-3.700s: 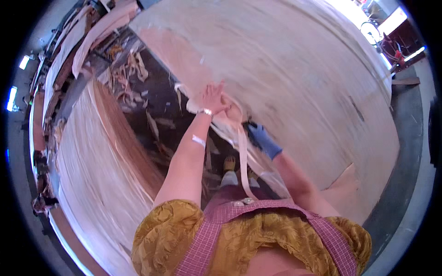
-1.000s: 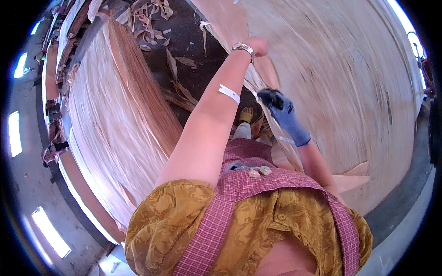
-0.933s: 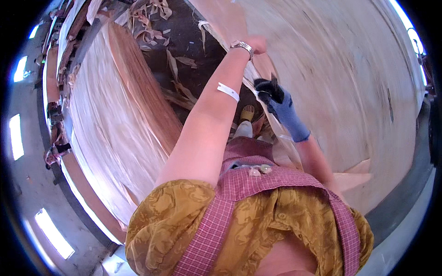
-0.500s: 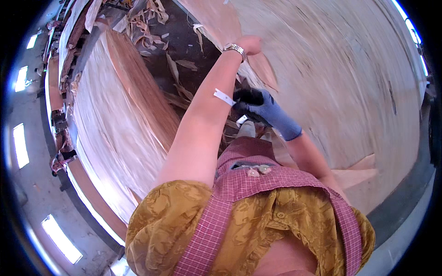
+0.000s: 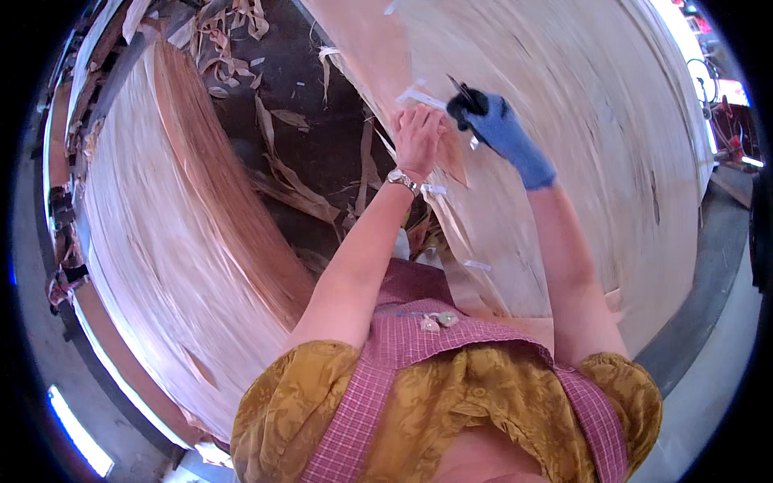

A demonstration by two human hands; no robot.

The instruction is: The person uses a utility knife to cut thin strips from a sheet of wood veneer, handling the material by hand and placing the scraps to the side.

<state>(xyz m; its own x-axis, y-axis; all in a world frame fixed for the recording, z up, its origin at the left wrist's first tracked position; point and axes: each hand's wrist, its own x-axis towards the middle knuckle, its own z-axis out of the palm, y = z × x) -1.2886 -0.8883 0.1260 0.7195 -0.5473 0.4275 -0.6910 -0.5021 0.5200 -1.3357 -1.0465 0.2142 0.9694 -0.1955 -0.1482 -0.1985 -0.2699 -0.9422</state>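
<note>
My left hand, bare and with a metal watch on its wrist, lies with fingers stretched on the edge of a pale wood veneer sheet. A strip of white tape runs on the sheet just beyond those fingers. Its right end meets my right hand, in a blue-grey glove with black fingertips. That hand is closed on a thin, dark, pointed tool sticking out past the fingers; its exact kind is unclear. A small white scrap shows under the glove. Other short tape pieces stick along the veneer's near edge.
To the left stands another big stack of veneer with a brown, layered edge. Between the stacks, the dark floor holds curled veneer scraps. A bicycle-like shape shows at the far right.
My left hand has drawn back toward me along the veneer edge. My right hand has moved forward from beside my left forearm to the sheet, where a tape strip now lies.
</note>
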